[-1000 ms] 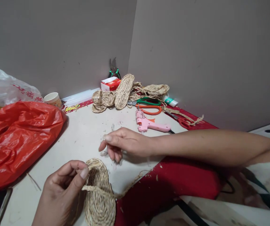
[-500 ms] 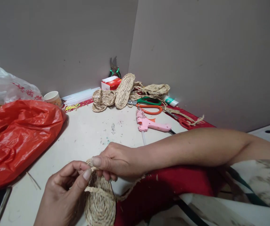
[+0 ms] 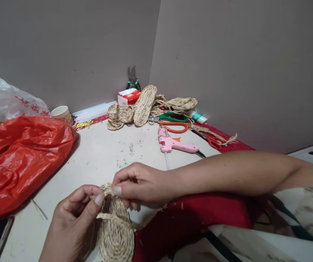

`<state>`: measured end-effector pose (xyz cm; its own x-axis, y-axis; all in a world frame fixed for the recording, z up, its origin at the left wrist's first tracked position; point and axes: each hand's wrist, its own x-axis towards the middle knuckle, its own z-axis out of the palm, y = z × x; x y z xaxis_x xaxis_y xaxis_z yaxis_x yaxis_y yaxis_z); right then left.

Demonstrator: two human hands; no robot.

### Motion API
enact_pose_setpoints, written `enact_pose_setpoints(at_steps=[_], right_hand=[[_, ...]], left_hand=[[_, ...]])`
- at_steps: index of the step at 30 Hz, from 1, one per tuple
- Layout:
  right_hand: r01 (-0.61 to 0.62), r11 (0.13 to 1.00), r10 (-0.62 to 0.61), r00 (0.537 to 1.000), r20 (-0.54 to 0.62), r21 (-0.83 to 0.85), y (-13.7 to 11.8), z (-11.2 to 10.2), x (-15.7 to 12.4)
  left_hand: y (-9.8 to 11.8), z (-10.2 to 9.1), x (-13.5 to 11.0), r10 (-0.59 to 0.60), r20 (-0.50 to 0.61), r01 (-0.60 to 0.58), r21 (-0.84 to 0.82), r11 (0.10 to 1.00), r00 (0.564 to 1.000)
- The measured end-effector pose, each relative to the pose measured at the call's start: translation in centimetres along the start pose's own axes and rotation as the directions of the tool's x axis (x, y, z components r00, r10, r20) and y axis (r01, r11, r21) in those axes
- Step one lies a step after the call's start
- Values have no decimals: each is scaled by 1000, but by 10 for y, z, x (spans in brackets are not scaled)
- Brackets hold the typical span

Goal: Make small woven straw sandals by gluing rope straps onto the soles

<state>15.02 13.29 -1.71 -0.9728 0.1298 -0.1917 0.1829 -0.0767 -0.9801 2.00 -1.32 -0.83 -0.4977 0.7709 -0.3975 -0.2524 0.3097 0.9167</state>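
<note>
At lower centre: straw sole [image 3: 116, 236], long axis up the frame.
Left hand [image 3: 71, 222] pinching strap [image 3: 112, 217], right hand [image 3: 138, 185] pinching upper tip.

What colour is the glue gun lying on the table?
Pink; the glue gun shows best in the head view.
</note>
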Motion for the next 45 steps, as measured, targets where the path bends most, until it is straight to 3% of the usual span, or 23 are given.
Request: enact_pose_setpoints(at_steps=[7,10,12,14,15,16,17,18,20,23,26,29,31,34,38,39,40,41,42,44,45], right_hand=[[44,991,-34,996,83,-123,6,2,4],[13,992,-3,997,77,-122,5,2,2],[-10,998,13,999,45,-67,2,0,0],[-30,999,30,1000,-8,17,-2,-2,-1],[-36,997,37,999,-29,63,-3,-4,-1],[-38,993,43,998,-45,109,-5,-6,0],[-37,988,45,998,-53,152,-6,-8,0],[-35,981,46,997,-55,191,-6,-9,1],[-42,965,58,997,-53,258,-7,-10,3],[-78,937,103,993,-55,340,-8,-7,5],[-143,886,163,987,-7,440,-9,2,6],[-229,817,218,972,85,529,-8,10,8],[-269,788,237,963,130,555,-7,12,9],[-286,802,244,958,149,524,-5,10,10],[-290,858,244,956,161,423,-2,4,10],[-289,871,240,956,171,398,-2,3,9],[-289,883,235,954,186,369,-2,1,9],[-288,899,229,951,207,330,-2,0,9],[-282,919,222,948,230,275,-3,-1,8],[-232,967,199,945,260,103,-6,-4,6],[-159,986,164,952,258,-40,-8,-5,4]], left_hand=[[-4,1,-1,86,-8,-84,125,989,996],[-3,-1,1,229,28,-225,328,918,973],[-1,-14,7,412,148,-418,571,706,899],[4,-34,15,558,373,-594,752,285,741],[6,-44,19,614,442,-597,800,60,654],[9,-53,22,645,476,-525,840,-133,598],[12,-59,23,691,475,-409,870,-275,545],[14,-62,23,721,444,-282,896,-344,531],[14,-58,19,761,431,-235,902,-361,484],[4,-34,8,765,510,-521,810,-271,394],[-10,-15,3,779,515,-593,770,-236,358],[-17,-16,6,819,466,-604,773,-193,334],[-19,-25,11,803,519,-645,728,-234,294],[-23,-39,16,727,658,-679,627,-383,196],[-24,-40,19,670,730,-694,551,-464,132],[-23,-37,18,684,718,-709,550,-441,132],[-22,-34,17,701,695,-734,559,-386,160],[-19,-29,14,720,658,-765,575,-291,221],[-16,-25,11,732,603,-789,596,-148,318],[-11,-17,4,651,457,-748,604,273,606],[-8,-14,1,531,378,-643,565,517,758]])
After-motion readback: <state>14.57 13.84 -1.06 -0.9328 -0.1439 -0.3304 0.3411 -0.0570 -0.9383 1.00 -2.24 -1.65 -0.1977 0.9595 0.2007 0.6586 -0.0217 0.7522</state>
